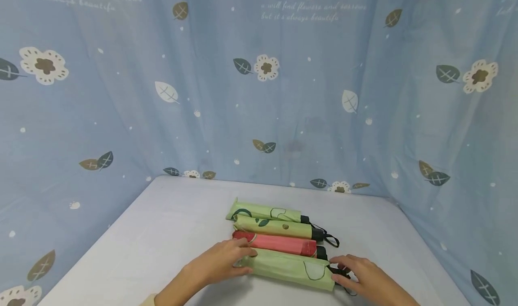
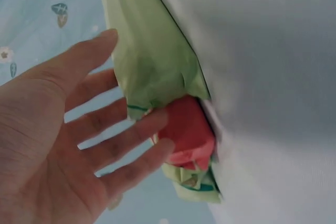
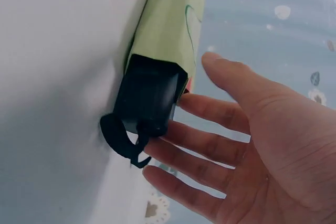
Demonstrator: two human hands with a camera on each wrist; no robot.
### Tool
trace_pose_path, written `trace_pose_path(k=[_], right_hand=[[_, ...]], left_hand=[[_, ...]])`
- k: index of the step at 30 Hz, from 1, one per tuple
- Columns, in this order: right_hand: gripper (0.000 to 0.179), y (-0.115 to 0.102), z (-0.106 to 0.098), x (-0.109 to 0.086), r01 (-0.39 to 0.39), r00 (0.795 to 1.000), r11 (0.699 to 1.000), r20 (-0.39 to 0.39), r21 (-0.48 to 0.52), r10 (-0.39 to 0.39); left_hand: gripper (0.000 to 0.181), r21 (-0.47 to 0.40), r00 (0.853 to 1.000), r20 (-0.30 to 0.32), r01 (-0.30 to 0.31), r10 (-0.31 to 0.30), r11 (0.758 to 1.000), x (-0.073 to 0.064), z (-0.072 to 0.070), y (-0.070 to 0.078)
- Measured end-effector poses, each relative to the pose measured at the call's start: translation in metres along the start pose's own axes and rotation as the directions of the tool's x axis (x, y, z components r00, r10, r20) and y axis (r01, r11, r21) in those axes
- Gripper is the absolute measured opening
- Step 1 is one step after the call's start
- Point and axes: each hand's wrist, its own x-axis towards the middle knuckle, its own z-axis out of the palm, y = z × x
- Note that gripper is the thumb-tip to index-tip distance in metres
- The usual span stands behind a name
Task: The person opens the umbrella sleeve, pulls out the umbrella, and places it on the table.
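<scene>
Head view: your left hand (image 1: 224, 261), right hand (image 1: 364, 277) apart, fingers loose, flanking nearest green-sleeved umbrella (image 1: 283, 268); table (image 1: 174, 220) far edge beyond; curtain (image 1: 218, 108) reads "always".

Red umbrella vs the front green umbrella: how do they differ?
Colour: the red umbrella is red to pinkish; the front green umbrella is pale green.
Position: the front green umbrella lies between the left hand and right hand; the red umbrella lies just behind it.
Marking: the green one has a pale outlined patch near its black handle; the red one has darker red there.
Shared: both are folded, handles toward the head view's right.
</scene>
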Motion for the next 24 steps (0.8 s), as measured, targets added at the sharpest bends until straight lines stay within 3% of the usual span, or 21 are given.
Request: trace_pose_path(k=[5,13,17,24], right_hand=[[0.050,0.000,0.003,-0.003,-0.019,1.000,0.999,0.001,-0.035,0.019],[0.041,0.002,0.001,0.000,-0.019,0.999,1.000,0.031,0.012,0.019],[0.040,0.002,0.002,0.006,-0.070,0.997,0.997,0.040,0.031,0.069],[0.036,0.002,0.009,0.013,-0.095,0.995,0.995,0.024,0.030,0.094]], left_hand=[[0.041,0.049,1.000,0.004,0.030,-0.030,0.998,0.001,0.002,0.009],[0.044,-0.038,0.994,0.009,0.114,-0.113,0.993,-0.001,0.007,0.014],[0.043,-0.065,0.991,0.004,0.137,-0.137,0.988,0.000,0.008,0.015],[0.042,-0.053,0.987,0.015,0.159,-0.159,0.986,-0.001,0.010,0.016]])
